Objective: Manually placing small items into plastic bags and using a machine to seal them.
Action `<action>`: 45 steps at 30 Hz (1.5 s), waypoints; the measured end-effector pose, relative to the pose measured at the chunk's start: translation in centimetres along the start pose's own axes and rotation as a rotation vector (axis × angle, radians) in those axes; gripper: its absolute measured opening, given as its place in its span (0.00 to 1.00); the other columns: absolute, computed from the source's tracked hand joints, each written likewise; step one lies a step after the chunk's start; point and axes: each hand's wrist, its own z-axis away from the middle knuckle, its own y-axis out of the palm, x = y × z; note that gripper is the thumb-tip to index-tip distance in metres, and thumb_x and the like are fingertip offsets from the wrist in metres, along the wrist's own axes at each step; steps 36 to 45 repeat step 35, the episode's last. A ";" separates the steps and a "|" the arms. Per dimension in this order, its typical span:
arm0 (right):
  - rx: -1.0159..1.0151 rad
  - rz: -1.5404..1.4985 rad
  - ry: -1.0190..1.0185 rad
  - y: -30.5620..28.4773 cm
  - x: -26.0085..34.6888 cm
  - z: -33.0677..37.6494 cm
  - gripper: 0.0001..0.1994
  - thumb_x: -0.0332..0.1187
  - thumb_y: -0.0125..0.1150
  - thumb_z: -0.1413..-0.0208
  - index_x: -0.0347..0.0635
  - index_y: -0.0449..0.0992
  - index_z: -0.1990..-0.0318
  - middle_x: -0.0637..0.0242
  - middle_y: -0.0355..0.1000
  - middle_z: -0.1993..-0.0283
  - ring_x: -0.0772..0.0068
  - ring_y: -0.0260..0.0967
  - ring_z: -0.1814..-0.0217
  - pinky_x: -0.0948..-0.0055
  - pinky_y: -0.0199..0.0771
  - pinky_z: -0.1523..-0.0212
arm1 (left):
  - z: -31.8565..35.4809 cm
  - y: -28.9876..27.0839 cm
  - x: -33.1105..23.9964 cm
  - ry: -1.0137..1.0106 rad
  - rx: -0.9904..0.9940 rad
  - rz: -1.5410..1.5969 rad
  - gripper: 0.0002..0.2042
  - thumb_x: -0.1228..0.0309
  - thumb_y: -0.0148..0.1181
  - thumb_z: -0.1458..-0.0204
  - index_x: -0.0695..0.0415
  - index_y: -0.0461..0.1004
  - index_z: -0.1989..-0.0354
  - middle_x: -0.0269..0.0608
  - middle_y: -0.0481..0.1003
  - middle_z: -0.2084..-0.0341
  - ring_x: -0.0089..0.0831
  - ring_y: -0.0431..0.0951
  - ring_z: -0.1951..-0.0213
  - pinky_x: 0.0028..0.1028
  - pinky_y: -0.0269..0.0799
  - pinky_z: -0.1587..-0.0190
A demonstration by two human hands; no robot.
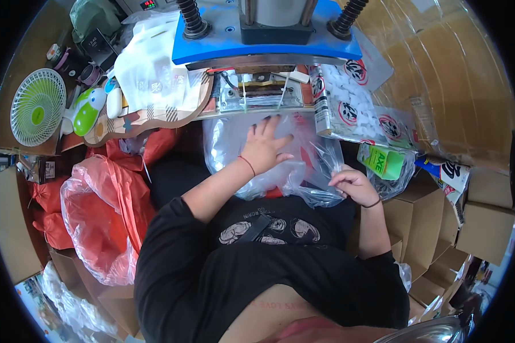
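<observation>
left hand [266, 147]: open, flat on clear plastic bag [280, 154] in lap, 6 o'clock of the blue press [257, 43] | right hand [355, 184]: pinching the bag's edge at 4 o'clock | step: apparently smoothing the filled bag | next likely needs mouth held straight toward sealer | sealed packets [349, 106] at 2 o'clock on bench

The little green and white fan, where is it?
In the head view the fan sits far to the person's left, beside a green and white bottle, well away from the left hand on the clear plastic bag.
</observation>
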 end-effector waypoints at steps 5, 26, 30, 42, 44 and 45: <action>0.088 -0.043 0.422 -1.0 -0.3 0.4 0.09 0.21 0.55 0.42 0.33 0.78 0.56 0.67 0.71 0.64 0.82 0.68 0.69 0.80 0.69 0.69 | 5.5 5.9 5.6 -0.380 0.557 0.447 0.12 0.76 0.65 0.51 0.54 0.78 0.57 0.47 0.73 0.53 0.44 0.77 0.64 0.36 0.74 0.62; -0.395 1.185 0.172 -5.5 -8.5 -11.6 0.27 0.42 0.55 0.41 0.45 0.66 0.35 0.50 0.60 0.30 0.46 0.51 0.26 0.52 0.48 0.27 | 9.4 -11.2 7.1 -0.787 0.840 1.555 0.07 0.80 0.61 0.51 0.54 0.79 0.65 0.38 0.74 0.64 0.35 0.76 0.59 0.32 0.72 0.56; -0.330 1.218 0.308 -5.5 -10.5 -10.2 0.27 0.42 0.56 0.41 0.46 0.66 0.34 0.51 0.60 0.30 0.46 0.51 0.26 0.52 0.48 0.27 | 12.7 -4.1 8.5 -0.487 0.385 0.631 0.09 0.83 0.61 0.51 0.58 0.77 0.62 0.34 0.73 0.60 0.26 0.73 0.56 0.25 0.70 0.55; -0.313 1.148 0.453 -6.3 -10.5 -10.0 0.33 0.49 0.62 0.45 0.45 0.64 0.34 0.45 0.57 0.30 0.43 0.50 0.25 0.56 0.50 0.26 | 12.2 -2.0 5.7 -0.924 -0.043 1.334 0.12 0.79 0.61 0.47 0.51 0.75 0.55 0.35 0.72 0.58 0.31 0.71 0.51 0.30 0.64 0.45; -0.313 1.148 0.453 -6.3 -10.5 -10.0 0.33 0.49 0.62 0.45 0.45 0.64 0.34 0.45 0.57 0.30 0.43 0.50 0.25 0.56 0.50 0.26 | 12.2 -2.0 5.7 -0.924 -0.043 1.334 0.12 0.79 0.61 0.47 0.51 0.75 0.55 0.35 0.72 0.58 0.31 0.71 0.51 0.30 0.64 0.45; -0.313 1.148 0.453 -6.3 -10.5 -10.0 0.33 0.49 0.62 0.45 0.45 0.64 0.34 0.45 0.57 0.30 0.43 0.50 0.25 0.56 0.50 0.26 | 12.2 -2.0 5.7 -0.924 -0.043 1.334 0.12 0.79 0.61 0.47 0.51 0.75 0.55 0.35 0.72 0.58 0.31 0.71 0.51 0.30 0.64 0.45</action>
